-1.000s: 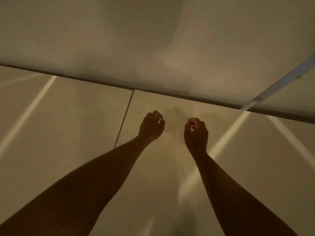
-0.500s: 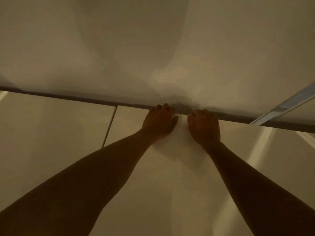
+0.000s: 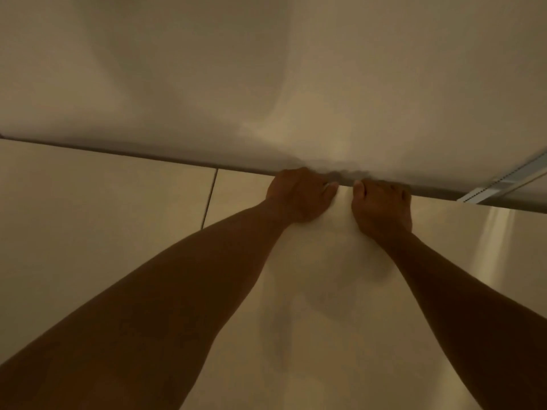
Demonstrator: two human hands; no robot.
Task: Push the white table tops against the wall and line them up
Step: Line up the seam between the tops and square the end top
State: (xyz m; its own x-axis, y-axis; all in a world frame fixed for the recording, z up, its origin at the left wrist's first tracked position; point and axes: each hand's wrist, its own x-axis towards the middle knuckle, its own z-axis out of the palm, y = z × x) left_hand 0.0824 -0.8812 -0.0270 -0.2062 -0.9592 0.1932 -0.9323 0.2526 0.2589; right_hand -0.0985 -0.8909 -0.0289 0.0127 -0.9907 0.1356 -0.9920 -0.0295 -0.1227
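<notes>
Two white table tops lie side by side below the pale wall (image 3: pixel 266 69). The left table top (image 3: pixel 97 226) meets the right table top (image 3: pixel 319 291) at a thin dark seam. A narrow dark gap runs between their far edges and the wall. My left hand (image 3: pixel 299 196) and my right hand (image 3: pixel 381 205) sit close together on the right table top's far edge. Both hands' fingers curl over that edge into the gap, and the thumbs point toward each other. The fingertips are hidden behind the edge.
A silver metal rail (image 3: pixel 503 184) runs up the wall at the far right. The light is dim and warm. My forearms cross most of the right table top.
Both hands went from loose fists above the right table top forward to its far edge, and the fingers now hook over it. The view has moved closer to the wall.
</notes>
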